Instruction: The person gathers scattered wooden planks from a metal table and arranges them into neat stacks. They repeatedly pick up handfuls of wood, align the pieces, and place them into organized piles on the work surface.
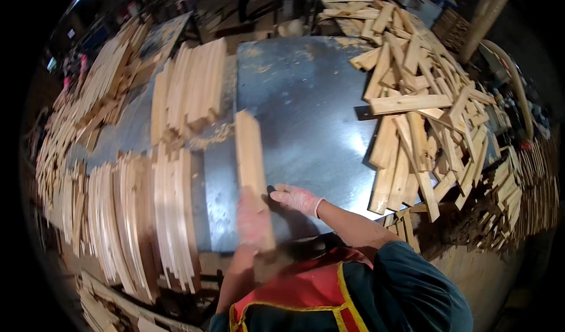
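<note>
A pale wooden board (250,145) points away from me over the metal tabletop, its near end reaching past the front edge. My left hand (252,219), in a pinkish-white glove, is over the board's near part. Motion smears its fingers, so their grip does not show. Just right of the board is my right hand (297,198), gloved alike, its fingers closed together. At its fingertips shows a small dark object (271,190), too small to name, close to the board's right edge.
The metal table (300,114) carries stacked boards (191,88) at the far left and more stacks (175,214) at the near left. A jumbled heap of boards (412,102) covers the right side. Wood shavings (215,137) lie between the left stacks. A post (485,20) stands at the far right.
</note>
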`<state>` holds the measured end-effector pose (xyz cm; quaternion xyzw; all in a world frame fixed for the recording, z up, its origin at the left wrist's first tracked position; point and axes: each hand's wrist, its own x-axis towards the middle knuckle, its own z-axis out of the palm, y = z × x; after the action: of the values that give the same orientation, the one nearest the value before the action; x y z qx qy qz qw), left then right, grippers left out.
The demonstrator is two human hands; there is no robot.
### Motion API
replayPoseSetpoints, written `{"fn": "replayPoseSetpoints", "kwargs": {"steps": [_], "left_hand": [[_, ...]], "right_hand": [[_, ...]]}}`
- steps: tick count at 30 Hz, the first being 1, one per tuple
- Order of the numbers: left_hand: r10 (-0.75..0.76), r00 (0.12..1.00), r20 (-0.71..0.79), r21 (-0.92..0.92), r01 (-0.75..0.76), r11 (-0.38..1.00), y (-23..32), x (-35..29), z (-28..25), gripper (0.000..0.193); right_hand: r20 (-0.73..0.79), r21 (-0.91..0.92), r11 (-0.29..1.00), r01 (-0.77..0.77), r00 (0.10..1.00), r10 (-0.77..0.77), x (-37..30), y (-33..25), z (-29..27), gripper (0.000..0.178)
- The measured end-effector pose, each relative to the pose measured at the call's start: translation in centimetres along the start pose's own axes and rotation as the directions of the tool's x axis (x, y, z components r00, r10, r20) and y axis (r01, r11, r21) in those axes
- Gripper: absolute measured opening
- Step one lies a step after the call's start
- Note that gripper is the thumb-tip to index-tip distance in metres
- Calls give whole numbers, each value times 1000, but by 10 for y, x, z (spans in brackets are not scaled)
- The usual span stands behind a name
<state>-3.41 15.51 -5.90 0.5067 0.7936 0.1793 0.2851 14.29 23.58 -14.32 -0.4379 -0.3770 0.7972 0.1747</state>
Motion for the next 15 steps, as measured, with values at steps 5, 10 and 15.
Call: {"fn": "replayPoseSetpoints", "kwargs": {"steps": [5, 10, 15], "left_hand": [[227, 879, -420, 181, -164, 970, -63, -58, -39, 66], [-68, 880, -470, 536, 346, 770, -212, -57, -71, 71], [29, 926, -376, 536, 191, 822, -103, -31, -41, 92]], "right_hand": [[-336, 195, 957, 212, 932, -138, -93, -65, -127, 38], [-663, -743, 638, -201, 89, -743, -177, -100, -361, 55], [-922, -231, 946, -227, 362, -139, -251, -130, -475, 61]]}}
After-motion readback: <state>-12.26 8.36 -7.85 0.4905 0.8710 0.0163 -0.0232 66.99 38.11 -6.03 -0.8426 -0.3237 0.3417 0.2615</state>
